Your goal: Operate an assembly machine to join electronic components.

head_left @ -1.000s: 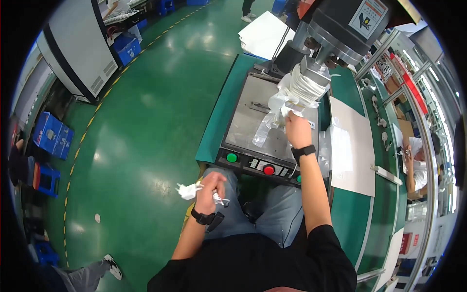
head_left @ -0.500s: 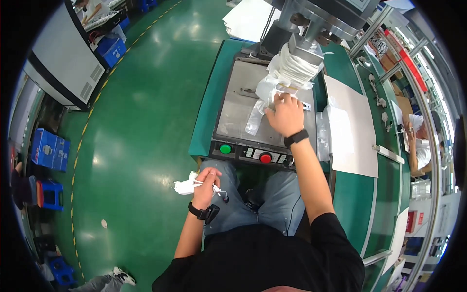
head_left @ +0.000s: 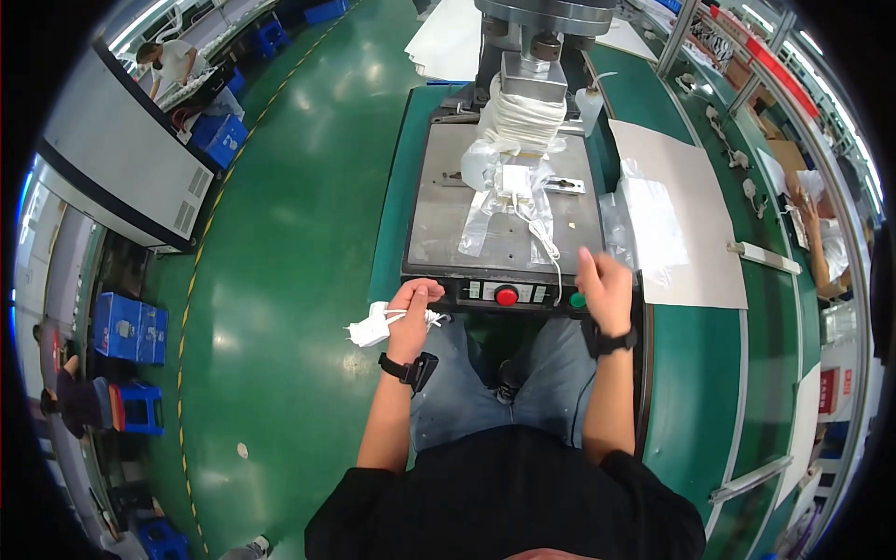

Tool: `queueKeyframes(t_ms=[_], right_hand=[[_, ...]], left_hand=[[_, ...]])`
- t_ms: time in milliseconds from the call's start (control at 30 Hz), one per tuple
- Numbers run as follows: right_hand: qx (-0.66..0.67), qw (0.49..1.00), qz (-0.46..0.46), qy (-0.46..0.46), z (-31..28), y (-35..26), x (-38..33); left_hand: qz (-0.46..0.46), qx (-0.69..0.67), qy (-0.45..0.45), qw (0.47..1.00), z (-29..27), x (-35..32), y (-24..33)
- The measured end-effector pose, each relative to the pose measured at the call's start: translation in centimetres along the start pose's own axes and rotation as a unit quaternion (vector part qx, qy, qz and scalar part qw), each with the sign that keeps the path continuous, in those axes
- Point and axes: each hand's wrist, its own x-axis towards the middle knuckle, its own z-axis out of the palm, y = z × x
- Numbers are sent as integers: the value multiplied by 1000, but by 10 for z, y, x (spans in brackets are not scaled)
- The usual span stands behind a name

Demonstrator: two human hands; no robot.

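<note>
My left hand (head_left: 409,315) is closed around a white power adapter (head_left: 371,329) with its bundled cable, just off the front left corner of the press. At the front right, my right hand (head_left: 609,287) has its fingers curled in and the thumb raised, holding nothing visible. It is beside a green button (head_left: 578,300), and contact cannot be made out. Another white adapter (head_left: 515,181) lies on clear plastic film (head_left: 476,229) on the metal press bed (head_left: 439,215). Its white cable (head_left: 545,241) hangs over the front edge. Behind it is the press head's white wrapping (head_left: 527,121).
A red button (head_left: 506,296) is on the front panel. Right of the press, clear plastic bags (head_left: 653,224) rest on a grey board (head_left: 705,252) on the green bench. White sheets (head_left: 448,42) are stacked behind. Co-workers sit at far left and right.
My right hand has left the film under the press head and come back to the front right. My left hand has moved forward with its adapter. The adapter on the bed is uncovered.
</note>
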Motion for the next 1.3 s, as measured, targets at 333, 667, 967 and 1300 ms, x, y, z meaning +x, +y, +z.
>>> queueKeyframes(t_ms=[333,667,967,1300], right_hand=[[65,998,6,21,19,45,-47],[11,999,-42,19,15,29,-51],[-1,999,-54,4,17,37,-48],[-9,992,-120,-32,-11,4,-61]], left_hand=[[-19,44,21,999,5,2,-7],[-14,49,27,998,4,4,-9],[-14,77,8,997,2,4,-10],[-16,39,16,999,6,4,-2]])
